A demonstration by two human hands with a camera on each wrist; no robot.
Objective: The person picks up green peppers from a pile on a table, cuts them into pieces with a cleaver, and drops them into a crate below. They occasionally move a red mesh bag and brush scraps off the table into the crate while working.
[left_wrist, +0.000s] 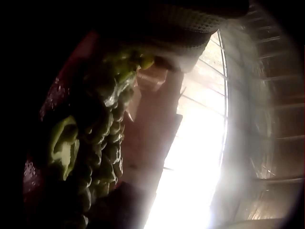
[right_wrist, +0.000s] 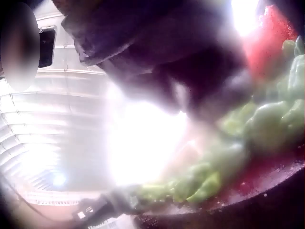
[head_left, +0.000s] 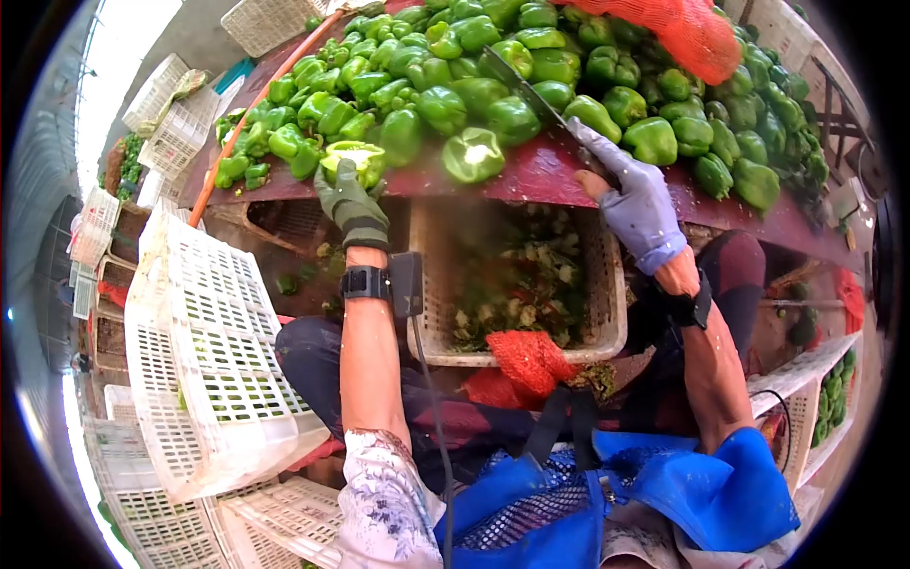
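Note:
In the head view my left hand (head_left: 351, 207), in a dark green glove, grips a cut bell pepper (head_left: 368, 161) at the table's front edge, its pale inside facing up. My right hand (head_left: 640, 204), in a lavender glove, holds a knife (head_left: 519, 83) with its dark blade slanting up and left over the peppers. Between the hands, another cut pepper (head_left: 473, 156) lies at the edge with its pale cut face showing. Behind them spreads a large heap of whole green bell peppers (head_left: 445, 109). The right wrist view shows the lavender glove dark and blurred.
Below the red table (head_left: 569, 175) stands a white crate (head_left: 616, 318) holding green and pale scraps. A red mesh bag (head_left: 697, 38) lies on the heap, and red netting (head_left: 531, 365) hangs over the crate's near rim. White crates (head_left: 218, 332) stand at the left.

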